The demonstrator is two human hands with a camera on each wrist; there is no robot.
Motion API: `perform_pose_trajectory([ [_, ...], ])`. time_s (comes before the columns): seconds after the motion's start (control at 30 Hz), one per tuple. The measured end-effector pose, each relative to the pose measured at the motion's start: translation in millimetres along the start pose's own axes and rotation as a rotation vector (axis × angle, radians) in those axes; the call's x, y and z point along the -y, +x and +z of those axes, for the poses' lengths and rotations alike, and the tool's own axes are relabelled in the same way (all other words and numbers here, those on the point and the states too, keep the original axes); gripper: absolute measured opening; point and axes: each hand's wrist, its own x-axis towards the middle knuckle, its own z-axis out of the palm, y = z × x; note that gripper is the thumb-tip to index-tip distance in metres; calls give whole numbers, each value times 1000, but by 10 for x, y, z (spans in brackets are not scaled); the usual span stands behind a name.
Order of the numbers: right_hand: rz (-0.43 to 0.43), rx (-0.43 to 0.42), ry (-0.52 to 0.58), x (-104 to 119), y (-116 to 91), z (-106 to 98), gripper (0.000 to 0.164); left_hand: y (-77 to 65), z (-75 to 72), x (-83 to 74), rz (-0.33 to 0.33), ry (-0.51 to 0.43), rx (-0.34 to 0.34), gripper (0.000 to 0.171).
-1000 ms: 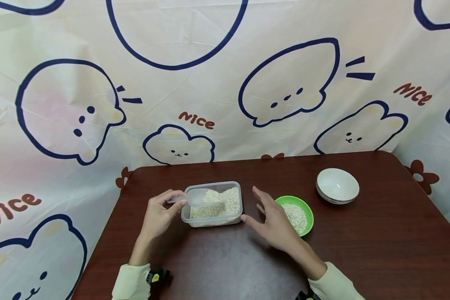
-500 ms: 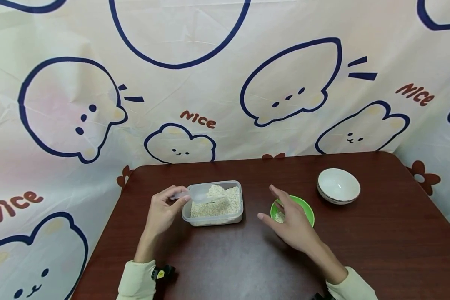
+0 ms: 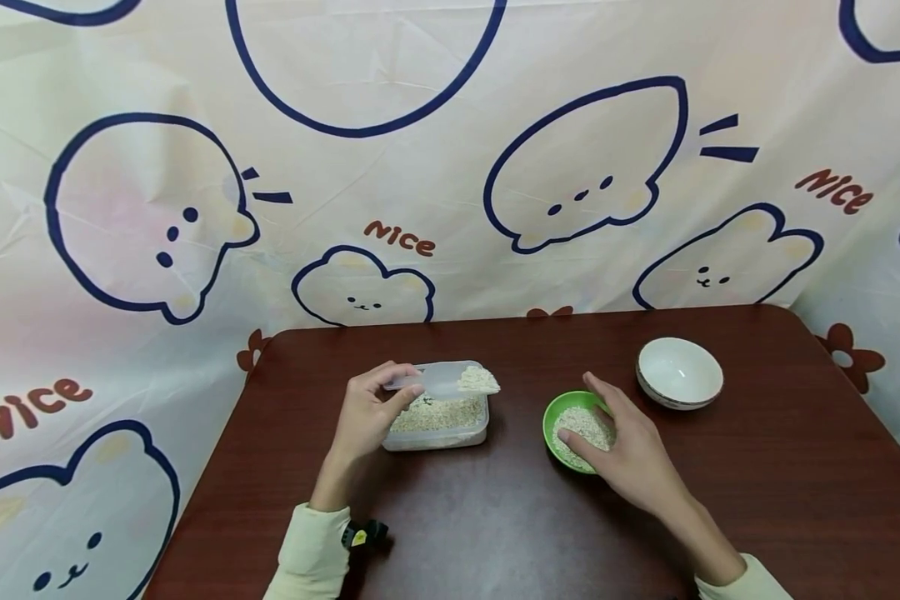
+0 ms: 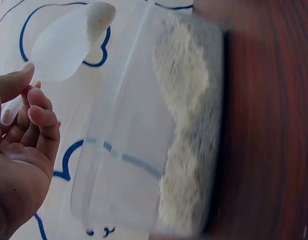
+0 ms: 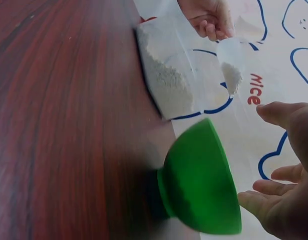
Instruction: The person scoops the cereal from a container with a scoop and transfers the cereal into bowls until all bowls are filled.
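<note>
My left hand (image 3: 371, 408) pinches the handle of a translucent plastic scoop (image 3: 441, 382) between thumb and fingers. Pale grain, like oats or rice, is heaped at the scoop's front end (image 4: 100, 20). Below it stands a clear rectangular container (image 3: 438, 439) partly filled with the same grain (image 4: 181, 100). My right hand (image 3: 633, 450) is spread, thumb and fingers apart, over the right side of a green bowl (image 3: 550, 417). Grain (image 3: 581, 429) lies in this bowl, part of it hidden by the hand. In the right wrist view the fingertips are right at the rim of the green bowl (image 5: 199, 185).
A white bowl (image 3: 678, 372) stands at the back right of the dark brown table (image 3: 480, 525). Behind the table hangs a cloth (image 3: 450, 183) printed with cartoon bears. A small black device is strapped at the left wrist (image 3: 363, 535).
My left hand has lifted the scoop out of the grain and carried it rightward over the container, loaded at its tip. My right hand has moved right, from beside the container to the green bowl.
</note>
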Motion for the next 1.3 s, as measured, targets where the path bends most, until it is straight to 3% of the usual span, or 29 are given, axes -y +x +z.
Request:
perform_pose_trajectory([
  [0.33,7,-48,-103,-120,-139,-122,87,106,342,-97,43,-33,54,10],
  [0.73,22,-38,-131,-271,-270,-185,93,199,742,-183,76,-14,150,8],
  [1.0,92,30,-127,-306,-305,-213,98,247,918,-262,69,33,205,6],
  [1.3,99,55,-115,-374,-335,-190,106,282,1015,-325,109,150,262,8],
])
